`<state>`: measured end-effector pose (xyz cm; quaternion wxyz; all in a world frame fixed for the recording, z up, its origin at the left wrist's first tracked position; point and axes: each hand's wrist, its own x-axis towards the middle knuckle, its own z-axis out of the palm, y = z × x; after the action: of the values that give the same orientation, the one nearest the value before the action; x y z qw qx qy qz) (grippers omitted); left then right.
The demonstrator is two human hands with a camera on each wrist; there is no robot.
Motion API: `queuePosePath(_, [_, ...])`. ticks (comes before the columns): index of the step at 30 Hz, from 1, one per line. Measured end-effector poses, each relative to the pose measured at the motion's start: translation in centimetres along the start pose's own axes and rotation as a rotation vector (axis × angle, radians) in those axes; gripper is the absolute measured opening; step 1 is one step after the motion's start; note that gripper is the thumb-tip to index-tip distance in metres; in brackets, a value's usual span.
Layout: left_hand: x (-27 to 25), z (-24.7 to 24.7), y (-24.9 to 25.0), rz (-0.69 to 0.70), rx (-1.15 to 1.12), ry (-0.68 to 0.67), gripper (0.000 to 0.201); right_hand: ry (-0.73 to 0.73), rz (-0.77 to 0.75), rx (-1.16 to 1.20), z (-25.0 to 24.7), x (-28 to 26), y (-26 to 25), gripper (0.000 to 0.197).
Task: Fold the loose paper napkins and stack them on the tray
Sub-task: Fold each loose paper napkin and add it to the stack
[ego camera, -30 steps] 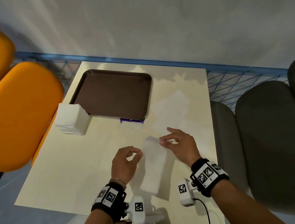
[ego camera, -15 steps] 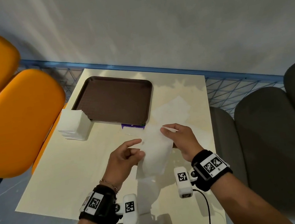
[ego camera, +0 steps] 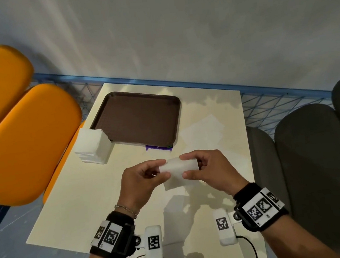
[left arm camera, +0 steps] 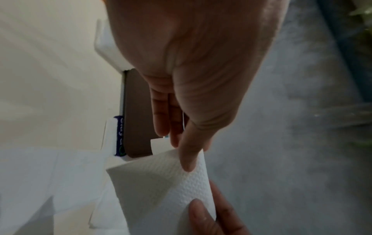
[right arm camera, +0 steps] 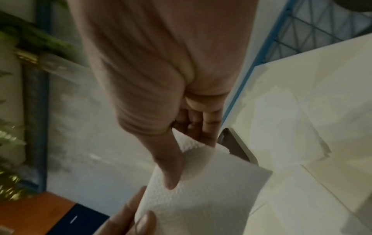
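Since half a second before, you had doubled the white embossed paper napkin [ego camera: 177, 167] over and lifted it at frame centre, above the cream table [ego camera: 83, 194]. Your left hand [ego camera: 141, 182] and right hand [ego camera: 210, 171] each pinched one end between thumb and fingers. You were mid-fold; next you needed to align the edges, crease, then carry it to the bare brown plastic tray [ego camera: 136, 118] at upper left.
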<state>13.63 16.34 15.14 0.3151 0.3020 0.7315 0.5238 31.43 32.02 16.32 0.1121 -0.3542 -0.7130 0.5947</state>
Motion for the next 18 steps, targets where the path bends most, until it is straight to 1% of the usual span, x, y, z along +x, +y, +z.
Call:
queuePosePath(2, [-0.1, -0.4, 0.1, 0.096, 0.152, -0.001, 0.036, 0.048, -0.033, -0.09, 0.2, 0.1, -0.5, 0.045])
queuePosePath(3, [-0.1, -0.6, 0.2, 0.148, 0.216, 0.001, 0.036, 0.064, -0.046, -0.131, 0.4, 0.1, -0.9, 0.046])
queuePosePath(6, [-0.1, -1.2, 0.5, 0.277, 0.356, 0.005, 0.033, 0.069, -0.085, -0.292, 0.9, 0.3, -2.0, 0.06])
queuePosePath(8, [0.0, -1.6, 0.7, 0.355, 0.426, 0.006, 0.031, 0.065, -0.112, -0.472, 1.1, 0.6, -2.6, 0.065])
queuePosePath(9, [0.1, -1.7, 0.8, 0.392, 0.454, 0.003, 0.031, 0.057, -0.12, -0.571, 1.3, 0.8, -2.8, 0.062])
queuePosePath(11, [0.5, -2.2, 1.1, 0.442, 0.485, -0.002, 0.03, 0.046, -0.129, -0.711, 1.6, 1.2, -3.3, 0.048])
queuePosePath(13, [0.8, -2.8, 1.4, 0.458, 0.459, -0.007, 0.032, 0.072, -0.126, -0.75, 2.1, 1.5, -3.7, 0.035])
queuePosePath(15, [1.3, -3.6, 1.7, 0.446, 0.385, -0.006, 0.036, 0.088, -0.108, -0.718, 2.8, 2.1, -3.9, 0.025])
queuePosePath(16, [1.6, -4.0, 1.9, 0.423, 0.342, -0.006, 0.041, 0.084, -0.08, -0.676, 3.2, 2.4, -3.9, 0.025])
queuePosePath(18, [2.1, -4.9, 2.2, 0.341, 0.242, -0.008, 0.051, 0.056, -0.02, -0.523, 3.8, 2.8, -4.0, 0.034])
